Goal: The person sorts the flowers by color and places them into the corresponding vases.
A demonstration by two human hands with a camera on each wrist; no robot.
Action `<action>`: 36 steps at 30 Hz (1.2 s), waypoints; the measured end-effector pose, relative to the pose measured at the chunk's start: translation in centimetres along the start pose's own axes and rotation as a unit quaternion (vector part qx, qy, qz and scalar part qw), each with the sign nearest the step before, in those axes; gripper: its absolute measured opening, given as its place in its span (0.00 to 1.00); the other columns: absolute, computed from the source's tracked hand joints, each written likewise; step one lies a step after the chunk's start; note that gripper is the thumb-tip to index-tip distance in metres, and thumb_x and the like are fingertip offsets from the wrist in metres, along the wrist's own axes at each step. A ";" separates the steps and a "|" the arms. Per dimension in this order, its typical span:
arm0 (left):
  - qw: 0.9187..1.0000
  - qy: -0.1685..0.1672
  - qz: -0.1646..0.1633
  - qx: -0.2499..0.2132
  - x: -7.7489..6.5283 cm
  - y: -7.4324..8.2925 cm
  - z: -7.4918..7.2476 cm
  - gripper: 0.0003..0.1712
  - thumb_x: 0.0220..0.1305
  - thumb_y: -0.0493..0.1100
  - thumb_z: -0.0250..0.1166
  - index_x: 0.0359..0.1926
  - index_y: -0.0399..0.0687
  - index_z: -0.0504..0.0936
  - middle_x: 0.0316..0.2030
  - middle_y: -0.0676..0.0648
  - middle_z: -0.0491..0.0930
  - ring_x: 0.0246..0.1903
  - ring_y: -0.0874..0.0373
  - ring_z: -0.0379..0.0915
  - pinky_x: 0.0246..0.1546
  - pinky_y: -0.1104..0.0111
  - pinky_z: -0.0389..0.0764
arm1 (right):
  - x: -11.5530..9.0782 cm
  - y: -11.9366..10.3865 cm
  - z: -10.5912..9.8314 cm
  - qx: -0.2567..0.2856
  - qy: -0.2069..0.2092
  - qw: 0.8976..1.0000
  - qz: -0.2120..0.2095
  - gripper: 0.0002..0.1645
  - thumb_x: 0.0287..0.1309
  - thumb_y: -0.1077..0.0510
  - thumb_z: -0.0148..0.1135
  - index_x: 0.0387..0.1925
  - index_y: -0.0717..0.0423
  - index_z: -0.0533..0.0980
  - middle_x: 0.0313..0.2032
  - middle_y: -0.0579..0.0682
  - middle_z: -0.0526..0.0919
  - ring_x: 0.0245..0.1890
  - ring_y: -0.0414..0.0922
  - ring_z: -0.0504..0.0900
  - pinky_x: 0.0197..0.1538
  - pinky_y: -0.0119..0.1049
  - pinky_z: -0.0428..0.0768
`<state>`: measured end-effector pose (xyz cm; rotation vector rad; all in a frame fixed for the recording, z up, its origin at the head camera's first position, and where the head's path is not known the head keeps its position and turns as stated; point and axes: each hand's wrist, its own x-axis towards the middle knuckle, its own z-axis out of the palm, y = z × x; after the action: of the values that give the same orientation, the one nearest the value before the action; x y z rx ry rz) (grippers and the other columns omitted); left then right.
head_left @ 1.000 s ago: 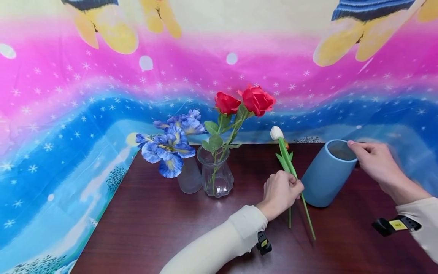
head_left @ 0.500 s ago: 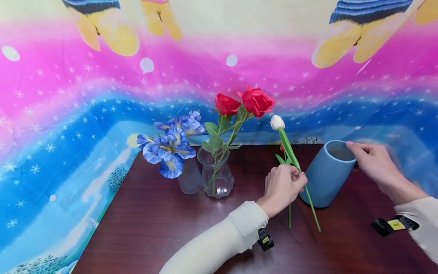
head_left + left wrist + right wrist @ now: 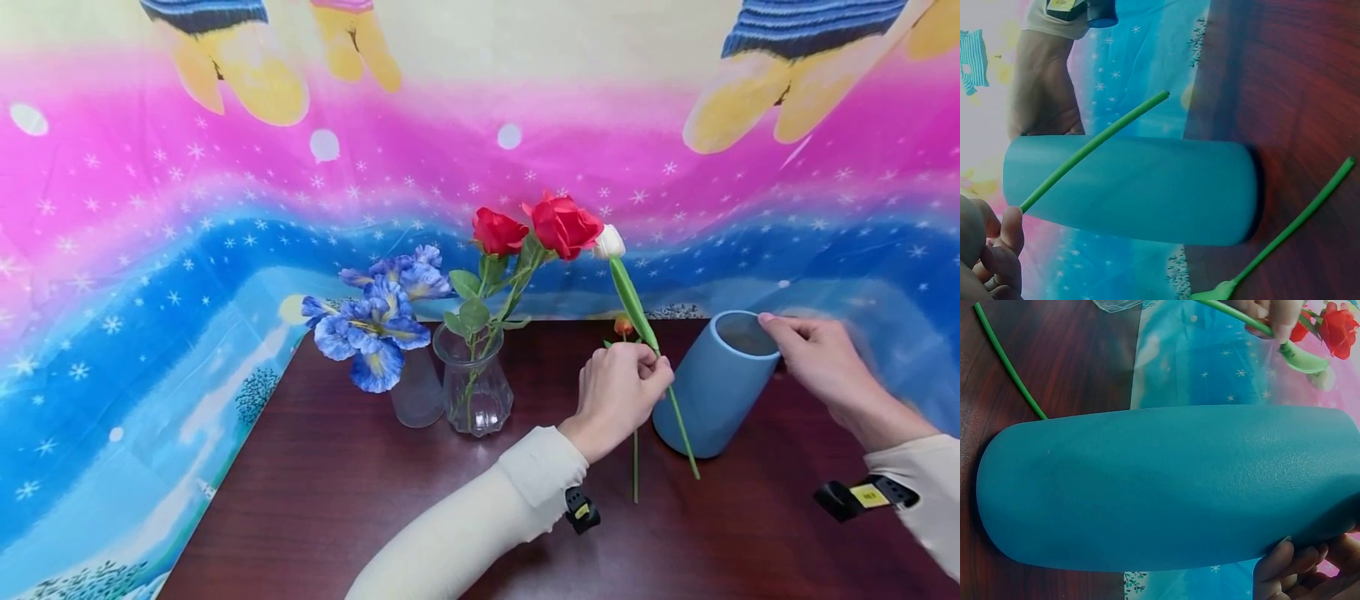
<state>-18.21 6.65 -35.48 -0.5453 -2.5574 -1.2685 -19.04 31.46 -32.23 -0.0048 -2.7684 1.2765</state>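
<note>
My left hand [image 3: 618,396] pinches the green stem of a white tulip [image 3: 636,308], held slanting with its head up and away. The stem's lower end crosses in front of a tall blue vase [image 3: 712,408] in the head view. At the vase's rim, my right hand [image 3: 825,362] grips with the thumb on top and the fingers against the outside. The right wrist view has these fingers [image 3: 1275,559] curled at the vase wall. A second flower with a small orange head [image 3: 623,325] lies on the table, partly hidden behind my left hand.
To the left, two red roses [image 3: 562,225] stand in a clear glass vase [image 3: 491,404]. Beside it, blue irises [image 3: 375,325] lean out of a frosted vase [image 3: 416,396]. A printed cloth backdrop [image 3: 420,108] rises behind the dark wooden table [image 3: 315,500].
My left hand has lifted the white tulip higher, its head now overlapping the roses and its stem end farther up from the table. My right hand and the blue vase have hardly moved.
</note>
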 end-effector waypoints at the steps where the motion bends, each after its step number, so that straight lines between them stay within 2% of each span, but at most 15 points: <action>1: 1.000 0.001 0.003 -0.002 0.1 0.1 -0.1 0.12 0.70 0.50 0.62 0.30 0.58 0.87 0.20 0.63 0.83 0.16 0.80 0.65 0.18 0.81 0.69 | 0.0 0.0 0.0 -0.001 0.001 1.000 -0.001 0.36 0.78 0.44 0.43 0.62 0.75 0.70 0.37 0.13 0.66 0.30 0.23 0.74 0.30 0.29 0.78; 7: 1.000 0.015 0.020 -0.006 1.0 0.9 -0.8 0.13 0.71 0.50 0.62 0.30 0.58 0.88 0.20 0.63 0.83 0.16 0.80 0.66 0.19 0.81 0.68 | -0.2 0.1 0.0 0.002 0.009 1.000 -0.007 0.29 0.78 0.45 0.44 0.58 0.66 0.74 0.38 0.14 0.67 0.30 0.25 0.74 0.30 0.29 0.78; 12: 0.999 0.031 0.036 -0.019 1.8 1.7 -1.7 0.13 0.71 0.50 0.62 0.30 0.57 0.88 0.21 0.62 0.84 0.18 0.81 0.68 0.20 0.82 0.69 | -0.2 0.1 0.0 0.003 0.009 1.000 -0.008 0.28 0.77 0.45 0.44 0.57 0.64 0.75 0.37 0.14 0.67 0.29 0.27 0.75 0.30 0.30 0.77; 17: 0.997 0.039 0.060 -0.036 2.5 2.5 -2.5 0.13 0.71 0.49 0.61 0.31 0.55 0.88 0.22 0.61 0.85 0.19 0.82 0.68 0.20 0.81 0.70 | -0.1 0.2 0.0 0.001 0.008 1.000 -0.006 0.29 0.77 0.44 0.44 0.57 0.64 0.76 0.38 0.16 0.66 0.29 0.27 0.74 0.30 0.30 0.77; 18: 0.996 0.040 0.065 -0.040 2.7 2.7 -2.6 0.13 0.71 0.49 0.62 0.32 0.55 0.88 0.22 0.61 0.85 0.19 0.81 0.68 0.20 0.81 0.70 | -0.1 0.2 -0.1 0.002 0.008 1.000 -0.005 0.26 0.77 0.43 0.45 0.55 0.59 0.77 0.39 0.16 0.66 0.30 0.27 0.74 0.30 0.30 0.77; 23: 0.994 0.047 0.093 -0.038 3.5 3.8 -3.3 0.13 0.73 0.49 0.60 0.34 0.54 0.88 0.23 0.61 0.84 0.19 0.80 0.68 0.20 0.81 0.70 | -0.1 0.2 -0.1 0.006 0.006 1.000 -0.005 0.24 0.77 0.44 0.45 0.55 0.56 0.77 0.39 0.16 0.66 0.30 0.26 0.74 0.30 0.29 0.78; 24: 0.993 0.049 0.098 -0.037 3.7 4.0 -3.5 0.13 0.73 0.49 0.59 0.34 0.54 0.88 0.23 0.61 0.85 0.18 0.80 0.68 0.19 0.81 0.70 | -0.1 0.2 -0.1 0.007 0.006 1.000 -0.005 0.24 0.77 0.44 0.45 0.54 0.56 0.77 0.39 0.15 0.66 0.30 0.26 0.75 0.30 0.29 0.78; 25: 0.993 0.051 0.104 -0.035 3.8 4.3 -3.6 0.14 0.73 0.49 0.59 0.34 0.54 0.88 0.23 0.61 0.85 0.18 0.80 0.68 0.19 0.81 0.70 | 0.0 0.2 0.0 0.007 0.005 1.000 -0.005 0.27 0.77 0.44 0.45 0.56 0.62 0.76 0.38 0.15 0.66 0.30 0.26 0.75 0.30 0.29 0.78; 31: 0.989 0.063 0.125 -0.037 4.7 5.9 -4.9 0.14 0.74 0.49 0.59 0.34 0.54 0.87 0.24 0.60 0.85 0.18 0.79 0.67 0.19 0.80 0.70 | 0.1 0.1 0.0 -0.009 0.005 1.000 0.004 0.33 0.77 0.42 0.43 0.58 0.68 0.74 0.33 0.16 0.70 0.27 0.30 0.76 0.29 0.33 0.78; 34: 0.988 0.067 0.130 -0.042 5.1 6.5 -5.4 0.13 0.74 0.49 0.59 0.36 0.53 0.87 0.25 0.59 0.85 0.19 0.78 0.68 0.20 0.81 0.71 | 0.2 0.1 0.0 -0.014 0.007 1.000 0.006 0.32 0.77 0.41 0.43 0.55 0.66 0.76 0.31 0.20 0.73 0.27 0.32 0.76 0.29 0.34 0.78; 36: 0.988 0.068 0.133 -0.045 5.3 6.8 -5.6 0.13 0.74 0.49 0.58 0.37 0.53 0.87 0.26 0.59 0.85 0.20 0.78 0.68 0.21 0.81 0.71 | 0.2 0.1 0.0 -0.013 0.008 1.000 0.006 0.27 0.77 0.41 0.44 0.52 0.58 0.78 0.30 0.22 0.73 0.27 0.32 0.76 0.28 0.34 0.78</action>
<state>-19.88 7.13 -25.32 -0.7623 -2.2376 -1.2825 -19.24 31.56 -32.32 -0.0342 -2.7758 1.2366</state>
